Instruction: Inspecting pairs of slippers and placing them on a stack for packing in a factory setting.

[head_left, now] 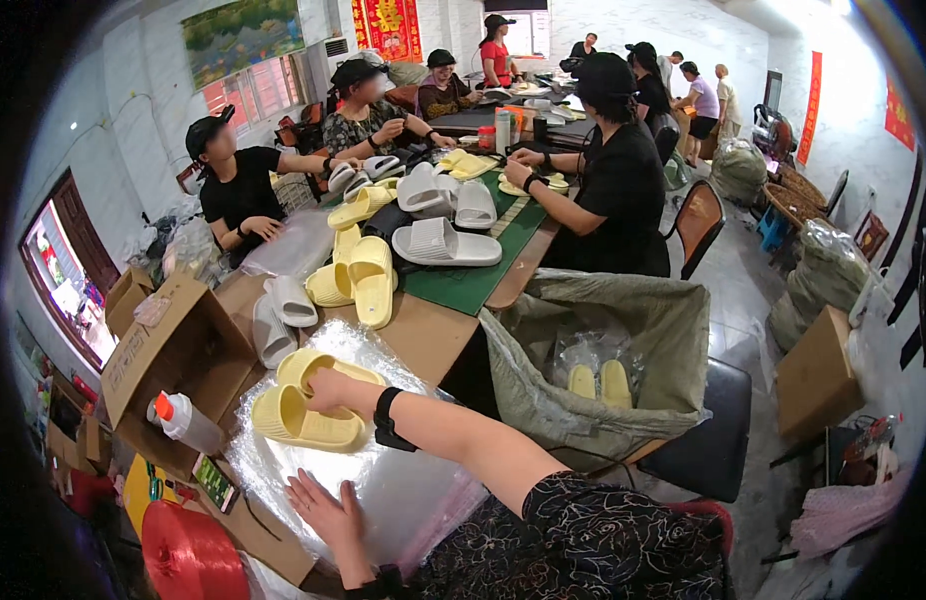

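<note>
A pair of yellow slide slippers (305, 420) lies side by side on a stack of shiny clear plastic bags (408, 505) in front of me. My right hand (335, 391), with a black band at its wrist, grips the pair between the two straps; its fingertips are partly hidden. Flat on the bags, nearer to me, rests my left hand (328, 512) with fingers spread and nothing held. Just beyond the bags are a grey pair of slippers (275, 333) and more yellow slippers (371, 282).
A pile of grey slippers (448, 243) covers the green mat (458, 288). To the right stands a sack-lined bin (598, 430) with bagged yellow slippers. An open carton (173, 340), a bottle (190, 425), a phone (215, 485) and red twine (191, 555) are at left. Co-workers sit around the table.
</note>
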A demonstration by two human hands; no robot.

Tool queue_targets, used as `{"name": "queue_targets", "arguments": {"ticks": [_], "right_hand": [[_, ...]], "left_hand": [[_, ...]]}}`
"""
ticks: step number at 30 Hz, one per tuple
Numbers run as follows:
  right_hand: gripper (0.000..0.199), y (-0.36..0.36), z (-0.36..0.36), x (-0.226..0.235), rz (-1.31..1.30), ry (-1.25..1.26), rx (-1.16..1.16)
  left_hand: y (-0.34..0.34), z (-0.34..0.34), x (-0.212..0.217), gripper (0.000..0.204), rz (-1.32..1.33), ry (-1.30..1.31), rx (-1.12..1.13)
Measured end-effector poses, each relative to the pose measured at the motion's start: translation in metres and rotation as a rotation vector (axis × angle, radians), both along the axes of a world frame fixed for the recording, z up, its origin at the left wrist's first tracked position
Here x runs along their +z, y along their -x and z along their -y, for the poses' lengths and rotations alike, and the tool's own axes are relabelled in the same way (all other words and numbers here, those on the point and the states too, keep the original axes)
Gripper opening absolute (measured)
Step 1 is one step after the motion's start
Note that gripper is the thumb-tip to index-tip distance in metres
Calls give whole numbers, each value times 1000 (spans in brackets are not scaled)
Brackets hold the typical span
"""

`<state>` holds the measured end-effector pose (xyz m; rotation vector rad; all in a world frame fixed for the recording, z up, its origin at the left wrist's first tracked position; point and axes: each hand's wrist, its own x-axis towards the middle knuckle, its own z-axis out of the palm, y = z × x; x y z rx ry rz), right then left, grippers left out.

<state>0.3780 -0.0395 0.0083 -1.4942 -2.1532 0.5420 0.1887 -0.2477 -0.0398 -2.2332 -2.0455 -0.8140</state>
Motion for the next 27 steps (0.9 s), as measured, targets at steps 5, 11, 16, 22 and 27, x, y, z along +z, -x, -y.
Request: {"name": "queue_targets", "arguments": {"ticks": [5,11,16,22,27], "right_hand": [[46,1,16,-3,-74,-110,-46],[35,-9,10,12,-179,-288,-75],[39,-34,47,49,-241,-359,-205],[43,-27,124,42,-195,-271,-97],[47,0,149,11,-45,-170,-164]], "left_hand": [[-2,2,3,93,-12,50,2],[-2,5,7,90,25,33,-29],[-4,7,9,89,26,16,-15],[-2,7,4,89,11,-46,-37],[1,5,3,83,-41,-12,-32]]}}
